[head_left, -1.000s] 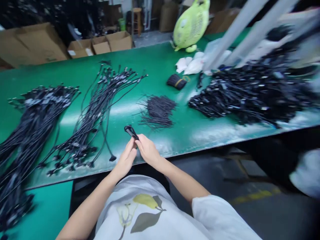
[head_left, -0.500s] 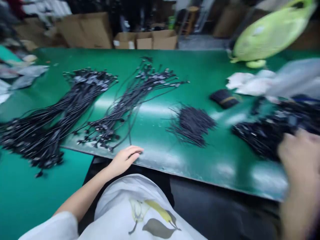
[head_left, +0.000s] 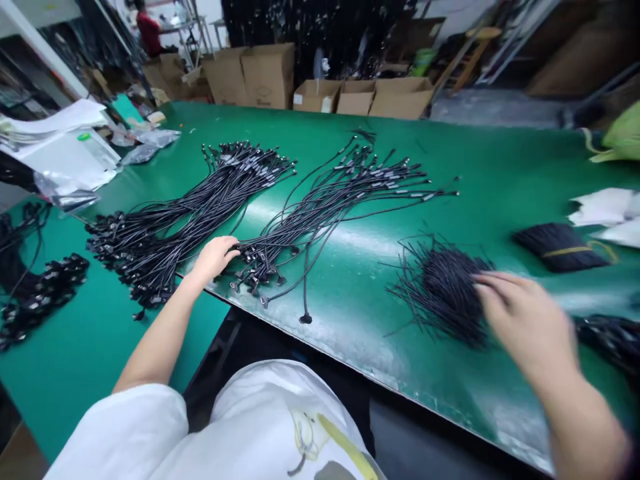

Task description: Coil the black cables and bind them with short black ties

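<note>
The right hand, fingers narrowed, is at the edge of the short black wire ties on the table, so picking seems in hand, calling for a clean pinch; the left hand is by the cable plugs, and I cannot tell what either holds.

The cables look plastic, the tabletop smooth and glossy.

Left hand loosely curled, right hand well apart, blurred, seemingly pinching
</note>
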Demonstrator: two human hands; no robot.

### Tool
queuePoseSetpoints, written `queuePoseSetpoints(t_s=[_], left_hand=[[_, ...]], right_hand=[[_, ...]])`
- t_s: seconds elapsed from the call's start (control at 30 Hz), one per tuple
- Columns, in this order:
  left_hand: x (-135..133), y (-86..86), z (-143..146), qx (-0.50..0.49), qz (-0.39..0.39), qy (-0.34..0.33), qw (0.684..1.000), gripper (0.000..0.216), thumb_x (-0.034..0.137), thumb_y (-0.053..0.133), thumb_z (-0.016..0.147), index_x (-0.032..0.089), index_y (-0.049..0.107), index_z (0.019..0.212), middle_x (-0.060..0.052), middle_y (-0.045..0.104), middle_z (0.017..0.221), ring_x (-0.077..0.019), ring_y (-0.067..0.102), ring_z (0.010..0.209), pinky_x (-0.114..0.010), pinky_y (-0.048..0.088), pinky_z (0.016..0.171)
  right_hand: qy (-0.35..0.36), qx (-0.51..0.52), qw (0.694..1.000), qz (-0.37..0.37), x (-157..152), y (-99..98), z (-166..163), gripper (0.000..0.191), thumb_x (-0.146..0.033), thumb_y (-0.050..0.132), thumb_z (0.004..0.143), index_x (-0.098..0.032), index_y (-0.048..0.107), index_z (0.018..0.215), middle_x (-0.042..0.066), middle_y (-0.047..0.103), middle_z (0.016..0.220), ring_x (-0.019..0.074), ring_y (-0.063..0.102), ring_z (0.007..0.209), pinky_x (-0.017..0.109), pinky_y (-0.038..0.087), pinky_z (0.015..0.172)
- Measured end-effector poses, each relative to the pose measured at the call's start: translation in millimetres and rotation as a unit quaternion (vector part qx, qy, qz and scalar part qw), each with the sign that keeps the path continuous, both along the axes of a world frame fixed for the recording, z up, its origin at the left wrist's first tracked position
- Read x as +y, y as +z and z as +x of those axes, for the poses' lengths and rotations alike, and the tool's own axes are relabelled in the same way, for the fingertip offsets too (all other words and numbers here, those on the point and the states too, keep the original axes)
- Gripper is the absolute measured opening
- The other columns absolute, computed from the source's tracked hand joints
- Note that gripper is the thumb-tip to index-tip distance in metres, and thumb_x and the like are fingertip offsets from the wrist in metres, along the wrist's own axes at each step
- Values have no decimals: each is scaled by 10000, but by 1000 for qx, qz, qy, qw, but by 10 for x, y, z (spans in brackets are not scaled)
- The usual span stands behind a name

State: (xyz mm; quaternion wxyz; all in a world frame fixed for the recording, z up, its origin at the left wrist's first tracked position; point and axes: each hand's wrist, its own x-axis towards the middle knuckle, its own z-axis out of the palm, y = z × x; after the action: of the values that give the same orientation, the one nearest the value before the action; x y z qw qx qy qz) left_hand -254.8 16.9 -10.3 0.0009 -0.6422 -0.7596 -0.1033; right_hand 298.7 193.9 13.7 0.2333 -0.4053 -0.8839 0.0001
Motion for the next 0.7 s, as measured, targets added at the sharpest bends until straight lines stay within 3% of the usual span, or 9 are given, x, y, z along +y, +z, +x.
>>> queuePoseSetpoints(t_s=[0.03, 0.17, 0.3, 0.37, 0.43, 0.5, 0.6, 0.7], left_hand=[[-8, -41, 10, 28, 15, -6, 999, 363, 331, 456, 935, 125, 632, 1175, -146, 641, 1243, -279, 568, 1157, -403, 420, 1021], [-38, -109, 75, 113, 62, -19, 991, 366, 266, 381, 954, 92, 612, 1179, -197, 624, 1242, -302, 588, 1084, -432, 439, 941], [-85, 25, 122, 128, 98, -49, 986, 326, 262, 357, 969, 129, 628, 1092, -164, 670, 1124, -274, 617, 972, -386, 454, 856], [-152, 142, 146, 132, 104, -56, 984, 329, 285, 346, 979, 136, 621, 1079, -154, 681, 1077, -267, 630, 930, -374, 458, 821], [-234, 236, 157, 125, 86, -49, 987, 340, 332, 356, 980, 136, 613, 1086, -149, 695, 1018, -272, 647, 888, -374, 462, 794], [-290, 267, 154, 77, 55, -37, 995, 350, 391, 394, 967, 154, 589, 1135, -135, 709, 989, -272, 665, 860, -361, 474, 768], [-265, 208, 157, -45, 15, -40, 998, 332, 418, 424, 952, 219, 568, 1174, -102, 718, 1035, -253, 683, 882, -325, 497, 751], [-134, 140, 226, -125, 15, -64, 990, 296, 387, 411, 951, 216, 627, 1061, -93, 707, 1045, -250, 663, 960, -339, 497, 833]], right_hand=[[-12, 25, 1000, -6, -23, -66, -335, 315, -364, 396, 938, -323, 698, 1019, 147, 669, 1062, 335, 643, 978, 475, 521, 787], [124, -11, 990, -69, -197, -69, -1809, 312, -244, 425, 941, -190, 647, 1153, 111, 657, 1153, 256, 640, 1009, 399, 515, 897], [238, -50, 970, -3, -358, 8, -3081, 519, -235, 553, 907, -177, 429, 1408, 126, 474, 1420, 231, 533, 1180, 349, 444, 947], [255, -118, 960, 11, -305, -2, -3462, 409, -270, 547, 921, -172, 515, 1316, 123, 552, 1328, 228, 524, 1171, 360, 389, 973], [244, -176, 954, 1, -130, -13, -3599, 263, -287, 478, 958, -151, 624, 1130, 114, 656, 1128, 216, 571, 1062, 356, 372, 946], [215, -198, 956, -6, 119, -2, -3510, 291, -279, 414, 981, -120, 655, 1020, 129, 681, 1004, 214, 597, 966, 352, 376, 893], [184, -209, 960, -2, 451, 58, -3139, 342, -310, 405, 987, -87, 662, 1019, 170, 672, 1019, 225, 603, 946, 342, 381, 839], [202, -233, 951, -6, 591, 136, -2744, 328, -348, 444, 977, -132, 671, 1073, 141, 673, 1074, 199, 617, 920, 301, 395, 792]])
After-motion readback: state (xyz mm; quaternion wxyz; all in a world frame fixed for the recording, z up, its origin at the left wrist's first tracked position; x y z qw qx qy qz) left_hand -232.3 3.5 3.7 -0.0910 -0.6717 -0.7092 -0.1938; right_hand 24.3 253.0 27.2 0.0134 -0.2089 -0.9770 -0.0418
